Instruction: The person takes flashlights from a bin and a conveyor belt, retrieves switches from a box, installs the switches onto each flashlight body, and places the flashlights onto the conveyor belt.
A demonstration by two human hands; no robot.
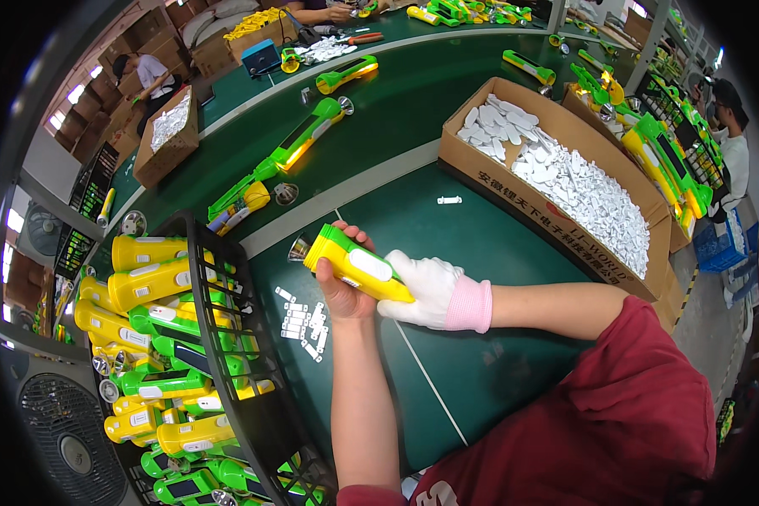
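Observation:
A yellow and green flashlight (pixel 358 260) with a shiny reflector head is tilted above the green worktable, its head toward the upper left. My bare left hand (pixel 343 295) wraps around it near the head, thumb on the near side. My right hand (pixel 426 291), in a white glove with a pink cuff, grips its tail end, thumb and fingers on either side of the body. A white oval panel lies on the flashlight's yellow side. Just left of my left forearm, small white plastic pieces (pixel 299 323) lie on the table. Another white piece (pixel 449 201) lies farther off.
At left, a black plastic crate (pixel 213 325) is heaped with flashlights; a fan (pixel 74 451) stands beyond it. A long cardboard box (pixel 514 198) of white parts sits far right. More flashlights (pixel 312 135) lie on the green belt ahead. Other people work in the background.

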